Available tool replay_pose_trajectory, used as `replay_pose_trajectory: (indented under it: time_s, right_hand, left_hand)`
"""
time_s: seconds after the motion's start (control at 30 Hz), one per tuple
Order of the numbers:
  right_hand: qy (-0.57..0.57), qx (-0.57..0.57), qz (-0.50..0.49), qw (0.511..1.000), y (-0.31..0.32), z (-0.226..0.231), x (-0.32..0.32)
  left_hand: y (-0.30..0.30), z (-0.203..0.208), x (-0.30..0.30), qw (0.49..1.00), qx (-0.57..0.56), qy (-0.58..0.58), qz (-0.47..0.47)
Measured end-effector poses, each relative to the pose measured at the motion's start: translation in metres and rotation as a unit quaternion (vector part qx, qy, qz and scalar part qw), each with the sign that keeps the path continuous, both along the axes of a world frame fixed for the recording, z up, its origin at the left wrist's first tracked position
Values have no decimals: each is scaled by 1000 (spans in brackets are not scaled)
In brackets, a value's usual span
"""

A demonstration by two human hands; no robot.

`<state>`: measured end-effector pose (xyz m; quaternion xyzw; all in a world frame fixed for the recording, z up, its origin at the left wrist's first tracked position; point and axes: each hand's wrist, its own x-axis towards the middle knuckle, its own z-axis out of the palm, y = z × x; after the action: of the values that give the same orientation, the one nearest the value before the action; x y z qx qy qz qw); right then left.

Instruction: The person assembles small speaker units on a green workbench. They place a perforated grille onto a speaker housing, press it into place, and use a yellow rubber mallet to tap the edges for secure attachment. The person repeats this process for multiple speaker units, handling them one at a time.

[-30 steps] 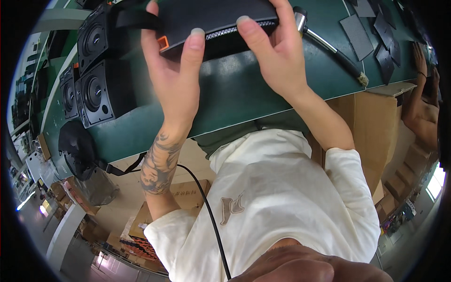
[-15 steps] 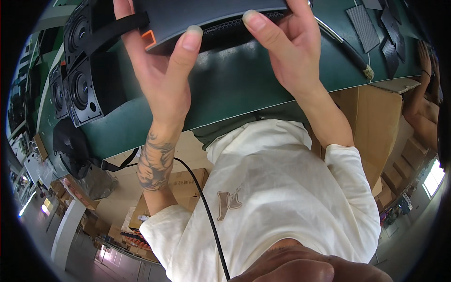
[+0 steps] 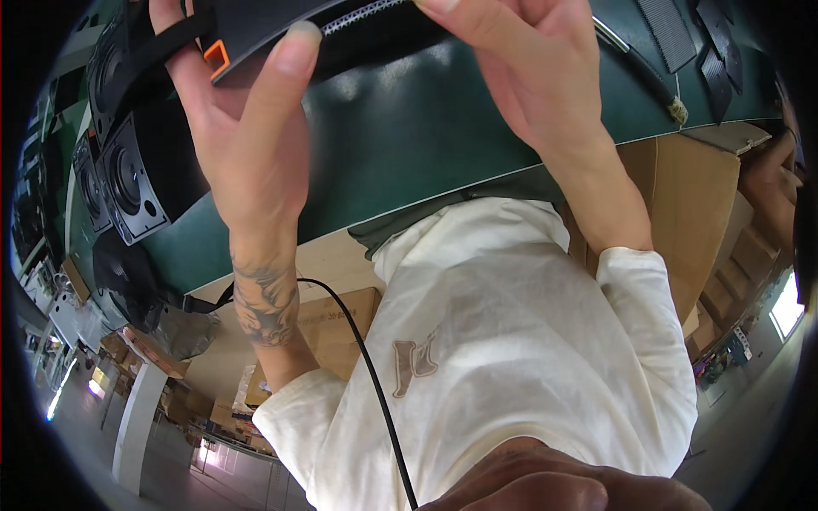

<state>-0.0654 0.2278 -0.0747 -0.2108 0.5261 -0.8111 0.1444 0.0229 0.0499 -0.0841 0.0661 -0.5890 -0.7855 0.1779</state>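
Observation:
Near the top edge, a dark speaker cabinet (image 3: 264,24) with a perforated grille strip is held up above the green table (image 3: 383,128). My left hand (image 3: 247,128) grips its left end, thumb on the front edge and fingers behind. A black strap (image 3: 175,36) crosses those fingers, and an orange frame-like piece (image 3: 212,48) shows at that corner. My right hand (image 3: 545,77) holds the right part, thumb along the front edge. The upper part of the cabinet is out of the picture.
Several black speakers (image 3: 126,183) with exposed cones stand at the left. On the right lie a rod with a frayed end (image 3: 648,77) and grille panels (image 3: 669,34). A cardboard box (image 3: 690,196) stands below the table's edge; another person's arm (image 3: 767,166) is at far right.
Both hands and the speaker cabinet have moved up in the picture. The left end has also shifted left, and less of the cabinet shows now.

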Motion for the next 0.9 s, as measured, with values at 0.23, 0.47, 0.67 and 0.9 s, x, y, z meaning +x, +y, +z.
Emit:
replay_pose_trajectory:
  time_s: [0.23, 0.47, 0.67, 0.9]
  right_hand:
    - [9, -48, 16, 999, 0, -26, -8]
    - [-4, -25, 13, 1000, 4, -19, -4]
    - [15, -24, 12, 1000, 9, -23, -4]
    - [35, -8, 18, 999, 8, -25, -7]
  left_hand:
    - [-1, -1, -4, 999, -38, -2, 21]
    - [-4, -4, -2, 999, -12, 22, 24]
    - [-9, 0, -5, 999, -44, 4, 16]
    - [-8, 2, -6, 999, -35, -3, -1]
